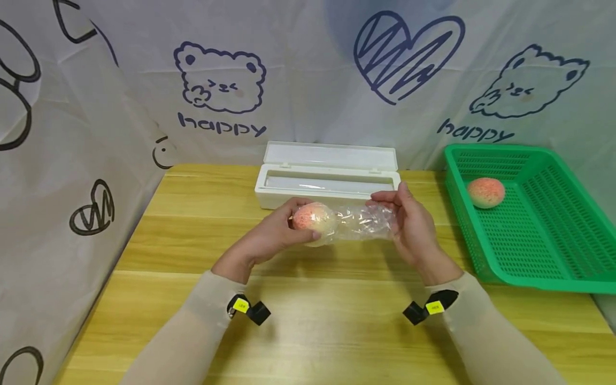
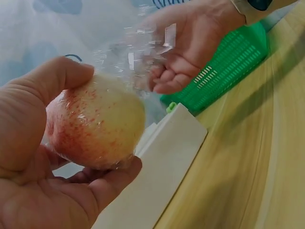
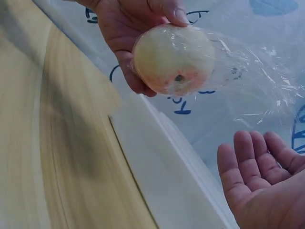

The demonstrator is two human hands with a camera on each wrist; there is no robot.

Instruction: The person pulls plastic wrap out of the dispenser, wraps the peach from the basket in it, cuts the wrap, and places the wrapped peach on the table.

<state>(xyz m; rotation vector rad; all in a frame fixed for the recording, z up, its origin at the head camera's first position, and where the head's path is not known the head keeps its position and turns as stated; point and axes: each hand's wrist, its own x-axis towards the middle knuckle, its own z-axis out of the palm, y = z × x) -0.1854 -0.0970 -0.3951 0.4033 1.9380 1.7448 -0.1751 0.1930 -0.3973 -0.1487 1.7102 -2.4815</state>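
A pink-and-yellow peach [image 1: 312, 218] is covered in clear plastic film [image 1: 363, 223], held above the table in front of the white box. My left hand [image 1: 275, 231] grips it, thumb on the near side and fingers around the other. From the peach, a loose crumpled tail of film stretches right, toward my right hand [image 1: 417, 235]. In the right wrist view, the fingers of my right hand [image 3: 259, 183] are loosely extended beside the film; its thumb is hidden there. A small dark hollow shows on the peach [image 3: 174, 59] under the film.
Behind the hands stands a long white box [image 1: 289, 200], its lid [image 1: 332, 156] raised, with a pale roll [image 1: 322, 184] inside. A green basket [image 1: 481, 262] at the right contains another peach [image 1: 486, 192]. A printed white cloth [image 1: 308, 80] hangs behind the wooden table [image 1: 327, 331].
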